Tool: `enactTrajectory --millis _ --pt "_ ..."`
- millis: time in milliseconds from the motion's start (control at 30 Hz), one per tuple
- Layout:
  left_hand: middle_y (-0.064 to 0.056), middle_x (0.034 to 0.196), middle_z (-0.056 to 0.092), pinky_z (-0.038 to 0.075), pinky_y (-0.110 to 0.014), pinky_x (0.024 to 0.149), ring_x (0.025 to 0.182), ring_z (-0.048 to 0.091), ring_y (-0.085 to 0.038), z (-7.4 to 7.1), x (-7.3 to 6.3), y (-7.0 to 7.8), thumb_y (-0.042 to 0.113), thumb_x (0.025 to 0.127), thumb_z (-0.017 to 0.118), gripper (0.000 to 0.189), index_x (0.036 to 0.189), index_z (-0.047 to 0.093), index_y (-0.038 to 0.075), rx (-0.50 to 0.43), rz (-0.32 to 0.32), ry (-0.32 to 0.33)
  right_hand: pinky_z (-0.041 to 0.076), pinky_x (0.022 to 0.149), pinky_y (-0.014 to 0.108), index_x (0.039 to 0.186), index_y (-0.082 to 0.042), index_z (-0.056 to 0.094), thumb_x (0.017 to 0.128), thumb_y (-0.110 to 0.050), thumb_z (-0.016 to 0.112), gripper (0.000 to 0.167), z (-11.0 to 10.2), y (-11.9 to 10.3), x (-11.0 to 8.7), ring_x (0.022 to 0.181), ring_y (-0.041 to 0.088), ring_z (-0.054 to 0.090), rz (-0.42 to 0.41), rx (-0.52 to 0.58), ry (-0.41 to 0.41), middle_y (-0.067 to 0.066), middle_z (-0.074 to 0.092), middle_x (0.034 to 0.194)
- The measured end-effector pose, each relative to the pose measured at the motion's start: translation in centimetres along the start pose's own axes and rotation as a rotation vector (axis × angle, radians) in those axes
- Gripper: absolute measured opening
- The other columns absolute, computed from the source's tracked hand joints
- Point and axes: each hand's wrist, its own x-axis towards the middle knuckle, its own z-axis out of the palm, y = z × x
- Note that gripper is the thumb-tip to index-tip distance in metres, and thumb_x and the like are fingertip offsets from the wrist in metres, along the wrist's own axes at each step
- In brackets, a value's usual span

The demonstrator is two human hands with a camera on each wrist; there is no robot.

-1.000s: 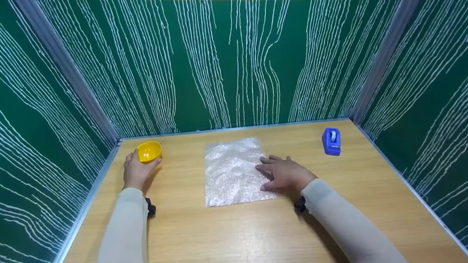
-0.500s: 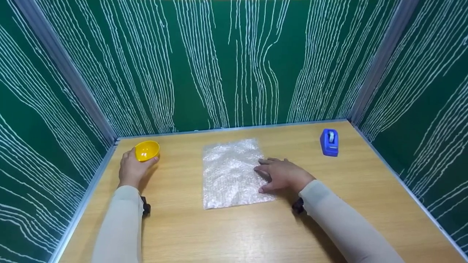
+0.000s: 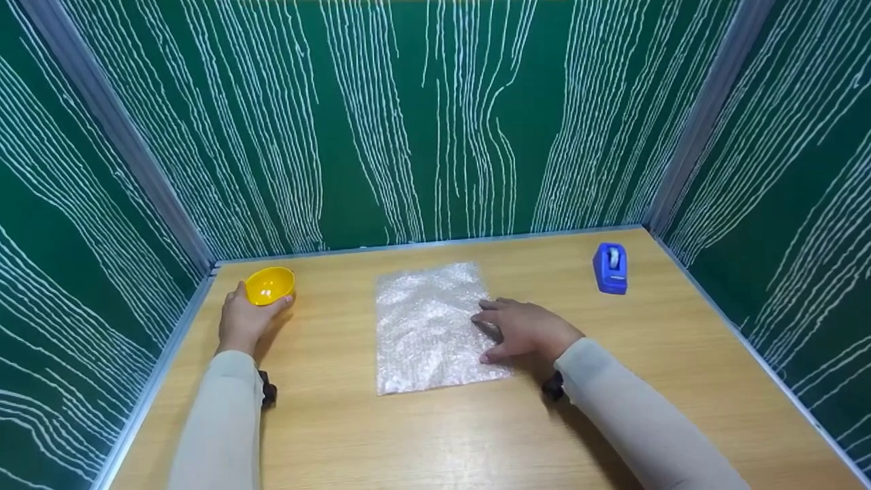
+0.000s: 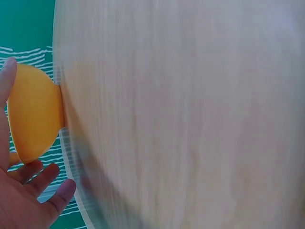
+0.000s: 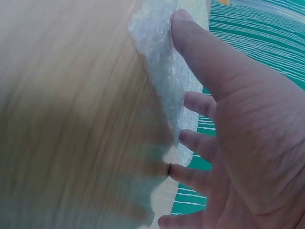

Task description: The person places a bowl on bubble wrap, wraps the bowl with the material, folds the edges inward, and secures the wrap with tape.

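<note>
In the head view, my left hand (image 3: 246,318) holds a yellow bowl (image 3: 271,286) at the table's back left, its thumb and fingers around opposite sides. From the left wrist, the bowl (image 4: 35,114) shows side-on with its foot at the tabletop, thumb at the rim and some fingers spread below. A sheet of bubble wrap (image 3: 429,333) lies flat at mid-table. Over its right edge is my right hand (image 3: 527,330), fingers spread and fingertips right at the plastic. The right wrist view shows the thumb against the bubble wrap (image 5: 159,57) and the other fingers loosely extended.
A blue tape dispenser (image 3: 610,269) with a roll in it stands at the back right of the wooden table (image 3: 435,442). Green panels (image 3: 354,122) with white lines enclose the table at the back and both sides.
The whole head view has shifted slightly. Both hands, the bowl, the bubble wrap and the tape dispenser keep about the same places on the table.
</note>
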Motion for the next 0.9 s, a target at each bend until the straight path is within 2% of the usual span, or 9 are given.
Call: enactTrajectory --millis 167,333,467,700,900 --pt "-0.024 0.189 0.014 0.024 -0.06 0.142 0.166 0.032 -0.046 -0.27 -0.13 -0.06 0.064 0.097 0.085 0.135 0.182 -0.006 0.011 -0.055 -0.054 -0.015 0.033 0.138 0.066 0.168 -0.036 0.057 0.093 -0.065 0.087 0.086 -0.03 -0.32 0.02 0.174 0.04 0.032 -0.005 0.016 -0.01 0.003 0.039 0.186" --pt "-0.025 0.189 0.013 0.026 -0.058 0.142 0.168 0.032 -0.045 -0.49 -0.34 -0.12 0.06 0.098 0.086 0.134 0.182 -0.005 0.009 -0.099 -0.058 -0.017 0.033 0.138 0.065 0.168 -0.036 0.057 0.093 -0.065 0.087 0.085 -0.08 -0.57 -0.09 0.175 0.039 0.031 -0.011 0.013 -0.01 0.003 0.039 0.186" --pt "-0.025 0.189 0.018 0.028 -0.057 0.142 0.167 0.035 -0.045 -0.44 -0.18 -0.14 0.054 0.099 0.088 0.13 0.182 -0.001 0.008 -0.122 -0.054 -0.007 0.033 0.137 0.067 0.168 -0.034 0.057 0.094 -0.064 0.087 0.085 -0.1 -0.53 -0.19 0.174 0.041 0.032 -0.023 0.02 -0.006 0.005 0.039 0.186" --pt "-0.022 0.179 0.042 0.035 -0.056 0.14 0.159 0.045 -0.043 -0.09 0.11 0.34 0.043 0.097 0.092 0.113 0.179 0.024 0.005 -0.189 -0.038 0.007 0.035 0.137 0.066 0.169 -0.028 0.056 0.094 -0.064 0.087 0.089 -0.18 -0.09 -0.16 0.173 0.044 0.033 -0.037 -0.01 -0.003 0.009 0.039 0.185" --pt "-0.022 0.181 0.038 0.034 -0.055 0.14 0.161 0.044 -0.043 -0.09 0.07 0.15 0.043 0.095 0.094 0.12 0.181 0.018 0.006 -0.223 -0.05 -0.013 0.035 0.137 0.065 0.169 -0.028 0.056 0.095 -0.065 0.085 0.088 -0.14 -0.03 -0.04 0.173 0.044 0.033 -0.041 -0.024 -0.012 0.01 0.038 0.185"
